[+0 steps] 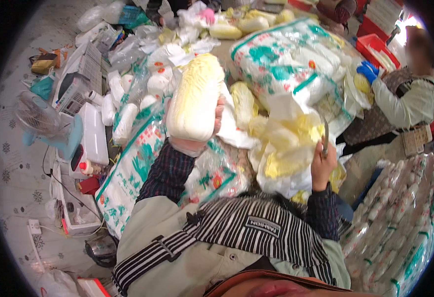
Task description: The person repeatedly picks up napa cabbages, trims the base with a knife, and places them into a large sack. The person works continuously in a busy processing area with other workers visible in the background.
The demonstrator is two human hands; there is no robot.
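My left hand supports a trimmed napa cabbage from beneath, its white base towards me and its pale yellow leaf end pointing away. Some fingers curl around the cabbage's right side; the rest of the hand is hidden under it. In my right hand is a knife with a thin, slightly curved blade standing up from the fist. Loose yellow cabbage leaves are heaped with white paper just left of the knife. Another napa cabbage lies between my hands, farther off.
Printed clear plastic bags of wrapped cabbages lie at left and far right. A co-worker's blue-gloved hand touches a cabbage on the right. More bagged goods are stacked at lower right. A fan and a white foam box stand left.
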